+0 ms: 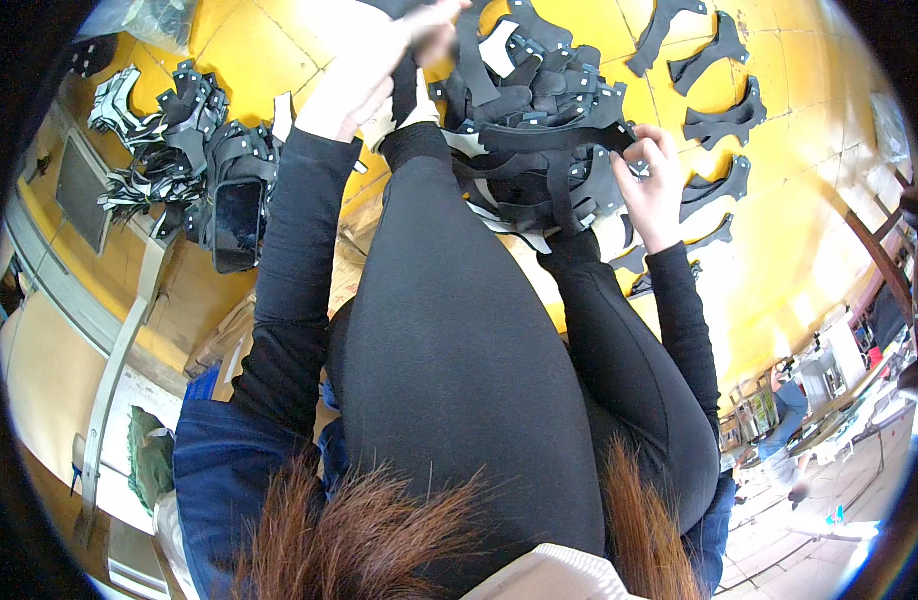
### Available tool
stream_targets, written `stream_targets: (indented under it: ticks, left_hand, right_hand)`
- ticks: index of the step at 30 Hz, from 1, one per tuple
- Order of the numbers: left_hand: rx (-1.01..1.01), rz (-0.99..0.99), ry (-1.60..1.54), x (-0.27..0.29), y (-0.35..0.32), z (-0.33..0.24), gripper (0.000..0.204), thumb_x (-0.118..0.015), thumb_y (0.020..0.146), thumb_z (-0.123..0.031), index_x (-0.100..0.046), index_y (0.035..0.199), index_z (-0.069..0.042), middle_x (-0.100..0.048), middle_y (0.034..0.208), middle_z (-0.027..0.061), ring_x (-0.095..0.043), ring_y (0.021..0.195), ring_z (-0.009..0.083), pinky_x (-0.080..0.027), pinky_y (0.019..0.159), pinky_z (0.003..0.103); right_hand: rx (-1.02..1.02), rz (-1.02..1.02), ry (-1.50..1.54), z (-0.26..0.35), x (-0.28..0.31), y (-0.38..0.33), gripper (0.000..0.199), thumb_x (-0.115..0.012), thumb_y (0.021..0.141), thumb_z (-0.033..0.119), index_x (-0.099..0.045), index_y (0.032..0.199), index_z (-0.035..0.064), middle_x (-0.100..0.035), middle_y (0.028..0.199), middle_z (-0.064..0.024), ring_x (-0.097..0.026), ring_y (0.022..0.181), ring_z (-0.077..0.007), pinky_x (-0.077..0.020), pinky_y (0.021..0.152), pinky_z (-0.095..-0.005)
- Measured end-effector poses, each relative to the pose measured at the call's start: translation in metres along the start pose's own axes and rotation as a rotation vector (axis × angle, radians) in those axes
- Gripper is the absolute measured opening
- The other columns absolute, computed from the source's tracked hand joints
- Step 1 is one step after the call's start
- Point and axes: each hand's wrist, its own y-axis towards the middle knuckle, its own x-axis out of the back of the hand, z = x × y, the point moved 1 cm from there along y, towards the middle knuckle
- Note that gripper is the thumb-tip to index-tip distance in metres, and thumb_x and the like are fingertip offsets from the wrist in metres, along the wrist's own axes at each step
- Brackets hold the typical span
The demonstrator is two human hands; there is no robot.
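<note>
The person sits over a yellow floor (779,200) strewn with flat black cut pieces, legs stretched forward from the lower edge of the view. The right hand (651,180) rests on the right-hand edge of the central heap of black pieces (544,130), which lies on the floor just ahead of the knees; its fingertips are closed together on the end of one black strip (589,190) in that heap, the thumb toward the pile. That strip's long axis runs roughly up and down the view, away from the body, and the rest of the heap lies to the left of this grip. The left hand (364,75) is raised near the upper edge of the view, fingers drawn together around a black piece (419,30) whose outline is blurred; I cannot tell how firmly it is held. The heap sits between the two hands, touching the right one and a little apart from the left, so the right hand is the nearer. To the right of the heap, several single curved black pieces (719,120) lie spread out singly on the floor, apart from one another. On the far left a second, smaller heap (179,150) lies beside a dark phone-like slab (237,225), well apart from both hands.
</note>
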Motion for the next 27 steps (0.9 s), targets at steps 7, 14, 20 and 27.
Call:
stream_targets:
  ticks: [7,14,20,27]
  left_hand:
    - [-0.104,0.609,0.722,-0.049,-0.019,-0.019,0.056,-0.08,0.075,-0.041,-0.066,0.119,-0.01,-0.065,0.096,0.0014,-0.055,0.091,0.0108,-0.045,0.08,0.026]
    - [-0.139,0.388,0.519,-0.04,0.007,0.009,0.04,-0.051,0.1,-0.038,-0.069,0.088,-0.005,-0.062,0.077,0.0019,-0.059,0.078,0.0114,-0.045,0.071,0.026]
    - [-0.008,0.126,-0.293,0.002,0.015,-0.006,0.012,-0.06,0.096,-0.018,-0.055,0.091,-0.009,-0.041,0.07,-0.0064,-0.038,0.058,0.0035,-0.032,0.052,0.017]
    - [0.024,-0.202,-0.418,0.023,-0.003,-0.012,0.012,-0.061,0.093,-0.012,-0.061,0.103,-0.005,-0.059,0.08,0.0029,-0.056,0.066,0.0106,-0.043,0.056,0.023]
  right_hand:
    - [-0.272,0.454,0.677,0.062,0.048,0.047,0.012,-0.073,0.082,0.007,-0.063,0.087,0.0019,-0.067,0.085,-0.0026,-0.062,0.081,-0.01,-0.0473,0.078,-0.0256]
    - [-0.034,0.271,0.48,0.036,0.004,0.137,0.029,-0.058,0.096,0.025,-0.067,0.112,0.0029,-0.069,0.098,-0.0054,-0.064,0.088,-0.013,-0.049,0.082,-0.0256]
    - [0.068,0.507,-0.001,-0.067,-0.081,0.16,0.034,-0.06,0.094,0.03,-0.069,0.112,0.0024,-0.071,0.102,-0.0111,-0.067,0.093,-0.0199,-0.0497,0.086,-0.0294]
    - [0.19,0.277,-0.289,-0.017,-0.125,0.12,0.022,-0.067,0.084,0.025,-0.071,0.096,0.0076,-0.067,0.091,-0.0084,-0.065,0.091,-0.0271,-0.0498,0.083,-0.0369]
